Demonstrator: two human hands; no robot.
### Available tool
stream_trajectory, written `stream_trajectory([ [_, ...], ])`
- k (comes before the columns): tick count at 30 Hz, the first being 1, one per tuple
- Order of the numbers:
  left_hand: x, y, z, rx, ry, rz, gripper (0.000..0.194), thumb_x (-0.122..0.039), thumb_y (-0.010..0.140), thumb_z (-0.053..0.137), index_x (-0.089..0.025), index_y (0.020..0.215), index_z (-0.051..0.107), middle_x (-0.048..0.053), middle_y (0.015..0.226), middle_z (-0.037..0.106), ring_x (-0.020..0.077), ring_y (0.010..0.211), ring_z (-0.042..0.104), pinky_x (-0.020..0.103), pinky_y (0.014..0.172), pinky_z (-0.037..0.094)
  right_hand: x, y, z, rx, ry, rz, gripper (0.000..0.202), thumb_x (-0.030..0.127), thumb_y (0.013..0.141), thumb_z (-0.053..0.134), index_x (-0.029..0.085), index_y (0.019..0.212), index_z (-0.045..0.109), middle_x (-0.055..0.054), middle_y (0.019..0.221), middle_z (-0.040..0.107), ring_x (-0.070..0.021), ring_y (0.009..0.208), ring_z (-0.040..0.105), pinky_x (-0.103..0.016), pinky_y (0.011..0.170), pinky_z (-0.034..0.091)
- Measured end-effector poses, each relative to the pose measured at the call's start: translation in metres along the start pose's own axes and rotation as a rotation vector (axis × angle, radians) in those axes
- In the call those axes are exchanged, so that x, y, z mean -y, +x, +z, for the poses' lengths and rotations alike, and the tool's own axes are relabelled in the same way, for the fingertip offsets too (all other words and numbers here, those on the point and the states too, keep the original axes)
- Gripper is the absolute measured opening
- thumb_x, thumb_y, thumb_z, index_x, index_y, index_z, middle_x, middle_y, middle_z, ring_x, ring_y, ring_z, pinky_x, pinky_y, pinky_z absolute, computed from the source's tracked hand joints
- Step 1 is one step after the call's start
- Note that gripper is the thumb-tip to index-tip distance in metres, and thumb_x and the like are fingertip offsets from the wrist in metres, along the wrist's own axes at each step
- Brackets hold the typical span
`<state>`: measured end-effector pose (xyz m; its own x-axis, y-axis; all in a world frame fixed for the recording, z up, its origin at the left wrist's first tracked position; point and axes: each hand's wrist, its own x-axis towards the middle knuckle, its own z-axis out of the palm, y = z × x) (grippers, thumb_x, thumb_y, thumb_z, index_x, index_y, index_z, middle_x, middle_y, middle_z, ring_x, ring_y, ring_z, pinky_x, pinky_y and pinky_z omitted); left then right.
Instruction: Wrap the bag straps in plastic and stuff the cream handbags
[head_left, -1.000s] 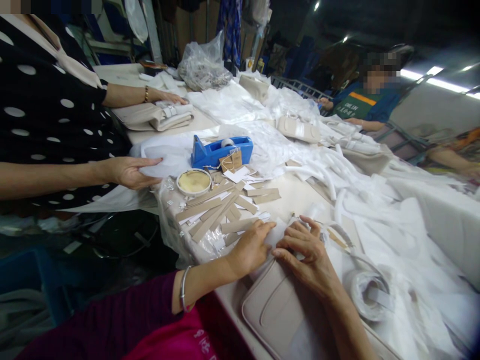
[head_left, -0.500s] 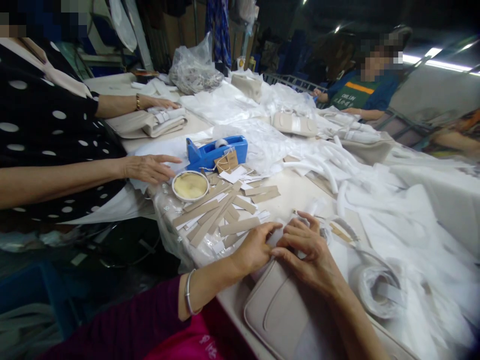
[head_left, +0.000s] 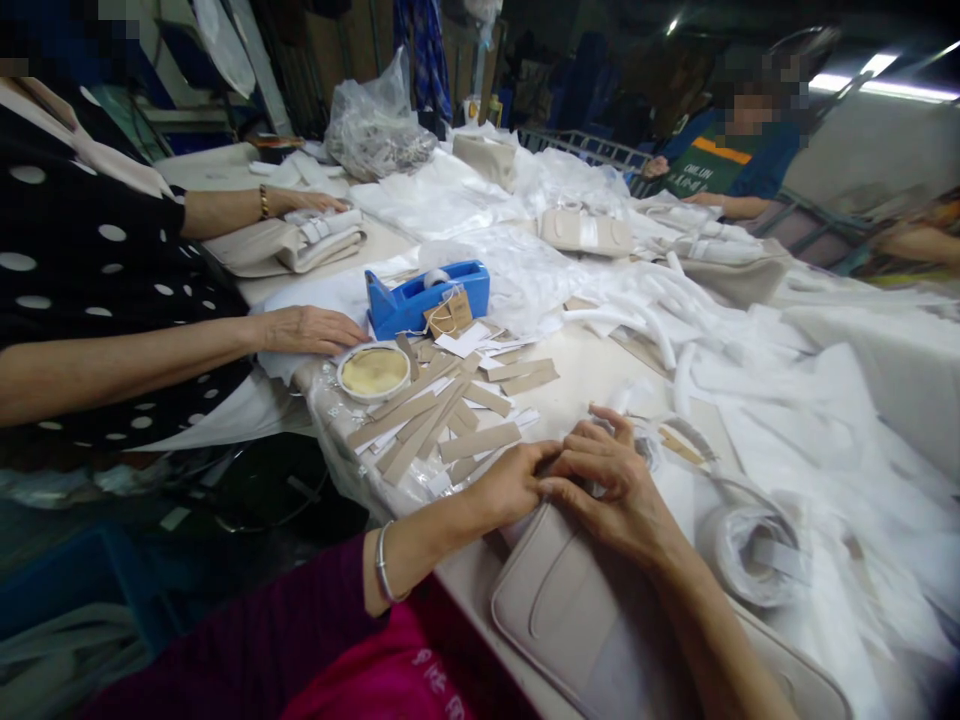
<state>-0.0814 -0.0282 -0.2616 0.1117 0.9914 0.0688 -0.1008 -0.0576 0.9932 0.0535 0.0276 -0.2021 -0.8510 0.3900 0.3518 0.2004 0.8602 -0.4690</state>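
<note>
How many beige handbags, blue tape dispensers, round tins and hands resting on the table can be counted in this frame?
Beige handbags: 3, one under the person's hands, one under a co-worker's hand, one mid-table
Blue tape dispenser: 1
Round tin: 1
Hands on the table: 4, left hand, right hand, co-worker's near hand, co-worker's far hand
Total: 9

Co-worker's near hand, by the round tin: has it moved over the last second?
Yes. The co-worker's hand has slid along the table toward the blue tape dispenser, now lying flat beside the round tin.
</note>
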Motion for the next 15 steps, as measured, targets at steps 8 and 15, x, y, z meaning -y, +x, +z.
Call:
stream_trajectory([
  [8, -0.001, -0.019, -0.005, -0.113, 0.036, -0.015, 0.051, -0.041, 0.093, 0.036, -0.019, 0.139, 0.042, 0.006, 0.148, 0.037, 0.0214, 0.139, 0.028, 0.042, 0.119, 0.014, 0.004, -0.004, -0.004, -0.094, 0.054, 0.130, 0.019, 0.025, 0.093, 0.042, 0.024, 0.083, 0.058, 0.003, 0.071, 0.056, -0.0152, 0.077, 0.052, -0.045, 0.106, 0.022],
  [15, -0.015, -0.019, 0.004, 0.044, 0.247, 0.098, 0.082, -0.026, 0.071, 0.069, -0.017, 0.143, 0.032, 0.010, 0.148, 0.036, 0.0275, 0.136, 0.032, 0.045, 0.116, 0.020, 0.006, -0.003, 0.007, -0.359, 0.320, 0.263, 0.014, 0.030, 0.090, 0.041, 0.023, 0.095, 0.052, -0.005, 0.098, 0.055, -0.0205, 0.099, 0.051, -0.038, 0.092, 0.038],
])
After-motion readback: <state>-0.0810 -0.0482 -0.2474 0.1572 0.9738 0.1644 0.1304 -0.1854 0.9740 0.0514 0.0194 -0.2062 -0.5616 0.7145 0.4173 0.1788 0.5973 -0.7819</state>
